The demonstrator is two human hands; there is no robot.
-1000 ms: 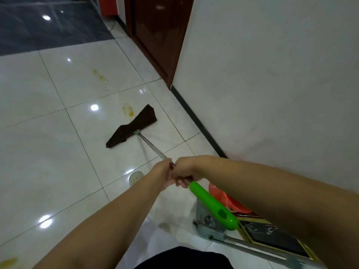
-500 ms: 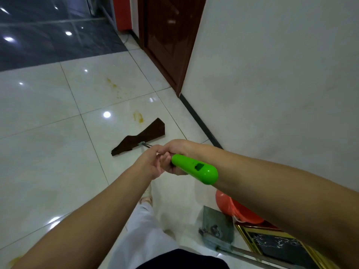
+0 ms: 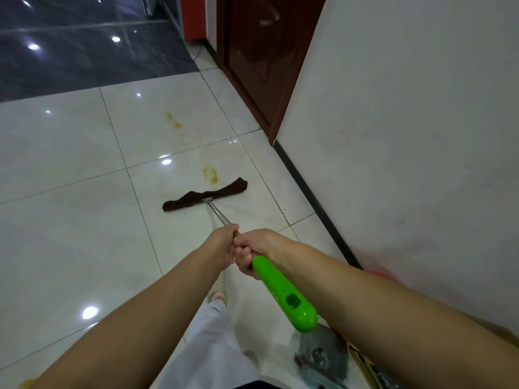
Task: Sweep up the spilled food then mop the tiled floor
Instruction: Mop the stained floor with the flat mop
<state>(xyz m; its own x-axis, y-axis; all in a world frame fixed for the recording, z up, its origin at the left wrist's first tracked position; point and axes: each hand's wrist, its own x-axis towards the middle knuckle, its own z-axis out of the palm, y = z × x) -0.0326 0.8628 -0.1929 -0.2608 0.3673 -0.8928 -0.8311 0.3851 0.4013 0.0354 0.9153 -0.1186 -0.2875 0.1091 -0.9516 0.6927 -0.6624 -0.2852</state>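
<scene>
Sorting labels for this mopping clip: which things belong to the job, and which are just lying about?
Job: brown flat cloth mop head; green plastic mop handle; left hand; right hand; yellow stains.

Lying about: grey metal dustpan; gold-framed picture.

I see the mop head (image 3: 205, 198) lying flat on the floor (image 3: 70, 220) ahead, just before a stain (image 3: 210, 174); a second stain (image 3: 176, 125) lies farther on. The wall (image 3: 407, 136) runs along the right, the door (image 3: 252, 57) behind it. My left hand (image 3: 222, 244) sits just ahead of my right hand (image 3: 252, 248) on the handle (image 3: 283, 293).

Likely home hallway: glossy tiled floor (image 3: 70, 248), wooden door (image 3: 252, 51).
</scene>
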